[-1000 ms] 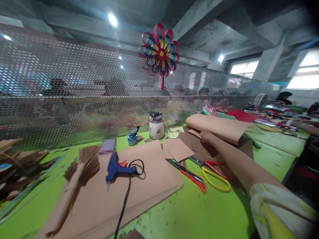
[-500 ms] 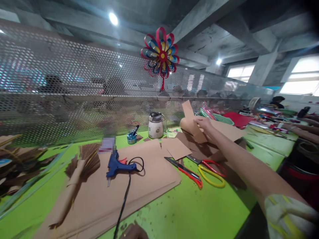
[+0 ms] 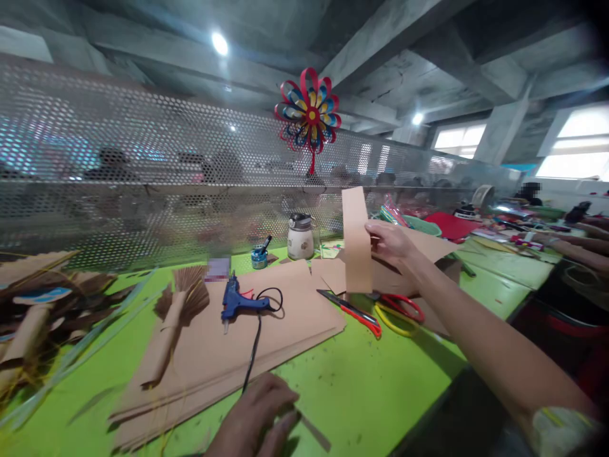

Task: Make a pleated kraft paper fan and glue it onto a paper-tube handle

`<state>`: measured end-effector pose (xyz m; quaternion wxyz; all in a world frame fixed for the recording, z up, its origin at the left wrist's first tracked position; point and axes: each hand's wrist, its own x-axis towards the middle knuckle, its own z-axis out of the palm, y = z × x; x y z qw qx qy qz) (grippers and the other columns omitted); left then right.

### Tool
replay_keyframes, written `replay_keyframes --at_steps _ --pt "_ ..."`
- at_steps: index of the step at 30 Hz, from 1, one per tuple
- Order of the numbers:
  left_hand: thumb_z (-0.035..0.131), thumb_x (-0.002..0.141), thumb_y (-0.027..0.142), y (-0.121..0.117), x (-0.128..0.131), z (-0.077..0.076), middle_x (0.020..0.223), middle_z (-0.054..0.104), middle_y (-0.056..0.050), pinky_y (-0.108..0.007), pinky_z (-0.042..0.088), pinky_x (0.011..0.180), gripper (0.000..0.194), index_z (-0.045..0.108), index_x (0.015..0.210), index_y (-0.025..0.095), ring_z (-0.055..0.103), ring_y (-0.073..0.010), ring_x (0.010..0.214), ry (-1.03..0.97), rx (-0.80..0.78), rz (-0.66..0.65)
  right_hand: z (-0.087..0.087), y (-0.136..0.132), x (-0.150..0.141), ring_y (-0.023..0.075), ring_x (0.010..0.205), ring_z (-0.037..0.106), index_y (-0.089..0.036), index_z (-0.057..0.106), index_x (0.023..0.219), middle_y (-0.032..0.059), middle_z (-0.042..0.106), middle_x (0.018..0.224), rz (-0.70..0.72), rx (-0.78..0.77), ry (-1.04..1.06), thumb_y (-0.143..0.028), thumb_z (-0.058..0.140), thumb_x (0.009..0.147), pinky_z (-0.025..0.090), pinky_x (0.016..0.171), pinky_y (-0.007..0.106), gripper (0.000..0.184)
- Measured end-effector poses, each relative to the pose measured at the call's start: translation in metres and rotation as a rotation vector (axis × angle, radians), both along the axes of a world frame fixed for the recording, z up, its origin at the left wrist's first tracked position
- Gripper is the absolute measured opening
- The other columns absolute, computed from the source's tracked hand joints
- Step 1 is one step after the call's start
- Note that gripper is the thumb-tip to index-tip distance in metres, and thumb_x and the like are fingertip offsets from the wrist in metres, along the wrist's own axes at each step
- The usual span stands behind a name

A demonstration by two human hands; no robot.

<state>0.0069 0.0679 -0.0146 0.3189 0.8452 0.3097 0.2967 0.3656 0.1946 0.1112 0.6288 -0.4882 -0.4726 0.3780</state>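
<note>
My right hand (image 3: 392, 242) is closed on a tan paper strip (image 3: 356, 240), holding it upright above the scissors (image 3: 397, 312) and a red-handled cutter (image 3: 351, 312). My left hand (image 3: 254, 420) rests low on the green table (image 3: 380, 393) at the front edge of the brown cardboard sheets (image 3: 223, 355); its fingers are curled on a thin brown stick (image 3: 311, 430). A blue glue gun (image 3: 242, 303) lies on the cardboard with its black cord running toward my left hand. A folded brown paper fan (image 3: 176, 314) lies to its left.
A perforated metal screen (image 3: 143, 171) runs along the table's back, with a red and blue paper flower (image 3: 309, 114) hung on it. A white jar (image 3: 300, 238) and a small blue pot (image 3: 259, 256) stand by the screen. More brown paper pieces (image 3: 42, 311) lie left. Other people's arms (image 3: 571, 251) work at right.
My right hand has lifted a tan strip out of the brown paper pile and raised it upright. My left hand has come into view at the bottom edge. The view shifted right.
</note>
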Motion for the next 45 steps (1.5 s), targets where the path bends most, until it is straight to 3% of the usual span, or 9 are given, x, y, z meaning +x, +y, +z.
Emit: replay_keyframes --at_steps 6,12,16,23,30,34,37,40,45 --pt "0.060 0.079 0.045 -0.007 0.009 0.018 0.100 0.064 -0.011 -0.030 0.050 0.069 0.037 0.064 0.108 0.021 0.061 -0.0219 0.085 -0.392 -0.510 0.258 -0.031 -0.042 -0.097 0.0106 0.059 0.054 -0.015 0.064 0.071 -0.0008 0.061 0.065 0.212 0.004 0.147 -0.040 0.076 0.061 0.046 0.060 0.025 0.030" --pt "0.066 0.075 0.048 -0.011 0.008 0.025 0.095 0.068 -0.008 -0.031 0.049 0.076 0.044 0.066 0.110 0.022 0.062 -0.0189 0.081 -0.624 -1.018 0.160 -0.067 -0.058 -0.166 0.0101 0.054 0.050 -0.015 0.064 0.069 -0.0018 0.059 0.061 0.338 -0.019 0.136 -0.043 0.074 0.065 0.045 0.058 0.027 0.030" --pt "0.065 0.078 0.043 -0.008 0.009 0.024 0.081 0.070 -0.011 -0.029 0.048 0.075 0.033 0.072 0.088 0.012 0.062 -0.0174 0.071 -0.548 -1.012 0.131 -0.079 -0.056 -0.177 0.0109 0.057 0.052 -0.016 0.064 0.068 -0.0019 0.059 0.062 0.456 -0.023 0.110 -0.046 0.071 0.069 0.045 0.058 0.026 0.031" --pt "0.065 0.080 0.037 0.002 0.006 0.013 0.085 0.072 -0.013 -0.029 0.049 0.073 0.031 0.072 0.094 0.010 0.065 -0.0205 0.076 -0.635 -1.004 0.253 -0.092 -0.062 -0.164 0.0121 0.059 0.057 -0.015 0.065 0.087 0.0025 0.062 0.071 0.567 -0.059 0.000 -0.047 0.061 0.081 0.047 0.059 0.028 0.033" --pt "0.063 0.082 0.033 0.004 0.006 0.009 0.093 0.072 -0.015 -0.033 0.048 0.080 0.030 0.071 0.097 0.009 0.066 -0.0211 0.079 -0.677 -0.994 0.216 -0.098 -0.089 -0.163 0.0108 0.059 0.053 -0.016 0.065 0.077 -0.0003 0.059 0.067 0.738 -0.264 -0.125 -0.030 0.074 0.069 0.045 0.060 0.028 0.019" --pt "0.063 0.082 0.030 0.006 0.005 0.007 0.095 0.072 -0.015 -0.035 0.049 0.080 0.029 0.070 0.099 0.008 0.066 -0.0222 0.082 -0.748 -1.007 0.246 -0.107 -0.092 -0.159 0.0116 0.061 0.054 -0.018 0.062 0.107 -0.0007 0.059 0.070 0.627 -0.105 -0.201 -0.025 0.062 0.081 0.045 0.061 0.028 0.027" --pt "0.062 0.083 0.030 0.007 0.004 0.010 0.093 0.072 -0.015 -0.035 0.049 0.082 0.029 0.070 0.098 0.007 0.066 -0.0222 0.083 -0.809 -1.019 0.280 -0.107 -0.094 -0.153 0.0140 0.078 0.060 -0.023 0.058 0.121 0.0034 0.064 0.090 0.751 0.100 -0.394 -0.016 0.052 0.085 0.048 0.075 0.030 0.037" --pt "0.062 0.083 0.030 0.006 0.004 0.014 0.093 0.072 -0.015 -0.035 0.049 0.083 0.029 0.070 0.098 0.007 0.066 -0.0216 0.082 -0.822 -1.044 0.264 -0.106 -0.096 -0.152 0.0170 0.093 0.061 -0.024 0.064 0.115 0.0059 0.066 0.103 0.834 0.226 -0.516 -0.015 0.053 0.085 0.048 0.082 0.031 0.033" --pt "0.062 0.083 0.032 0.002 0.004 0.019 0.079 0.072 -0.013 -0.032 0.050 0.071 0.029 0.071 0.095 0.007 0.065 -0.0181 0.067 -0.779 -1.060 0.211 -0.113 -0.096 -0.156 0.0177 0.081 0.064 -0.022 0.072 0.097 0.0063 0.069 0.089 0.753 0.174 -0.388 -0.020 0.060 0.083 0.051 0.073 0.032 0.019"
